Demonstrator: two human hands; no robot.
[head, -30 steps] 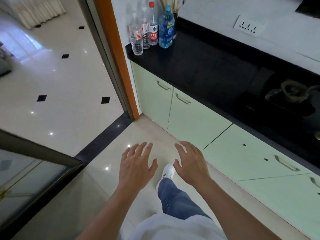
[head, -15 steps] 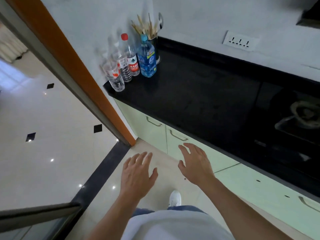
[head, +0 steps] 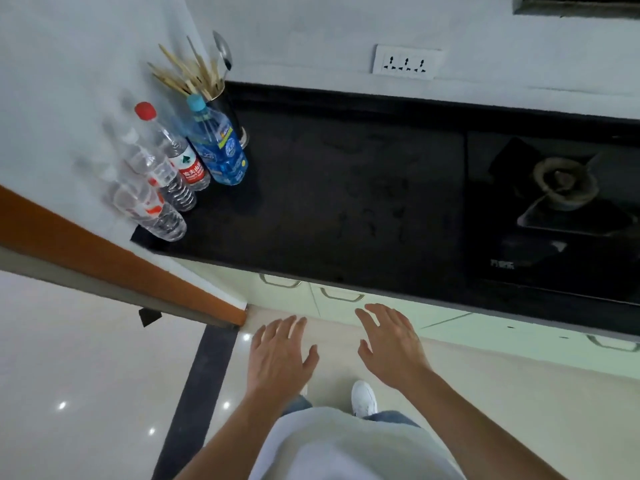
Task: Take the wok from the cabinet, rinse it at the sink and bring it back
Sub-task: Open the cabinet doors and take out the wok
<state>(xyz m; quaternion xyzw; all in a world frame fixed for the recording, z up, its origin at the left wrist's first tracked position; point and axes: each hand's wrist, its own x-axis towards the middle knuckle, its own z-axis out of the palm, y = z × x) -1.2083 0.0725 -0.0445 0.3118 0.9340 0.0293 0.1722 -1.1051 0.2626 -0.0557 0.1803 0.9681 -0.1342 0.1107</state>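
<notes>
The left hand hangs palm-down in front of the body, fingers straight and slightly spread, holding nothing. The right hand is just beside it, apart from it, also palm-down with the fingers fanned loosely and the thumb out, and it too holds nothing. Neither hand touches anything.

Below the hands are a white shoe on the pale floor tiles, the edge of blue jeans, and a white shirt at the bottom of the view.

Just beyond the fingertips stand two pale green cabinet doors, both closed, each with a metal handle near its top edge. The wok cannot be seen.

Above the doors runs a black countertop. At its left end, against the white wall, stand four plastic bottles close together: a blue bottle with a light blue cap, a clear bottle with a red cap, and two more clear bottles nearer the counter's front corner. Behind the blue bottle a dark utensil holder holds chopsticks and a metal spoon.

A white wall socket sits on the wall above the counter. To the right a black glass hob is set into the counter, with one burner showing.

To the left, an orange door frame slants down to the floor, and a dark threshold strip separates the kitchen tiles from the glossy floor beyond.
</notes>
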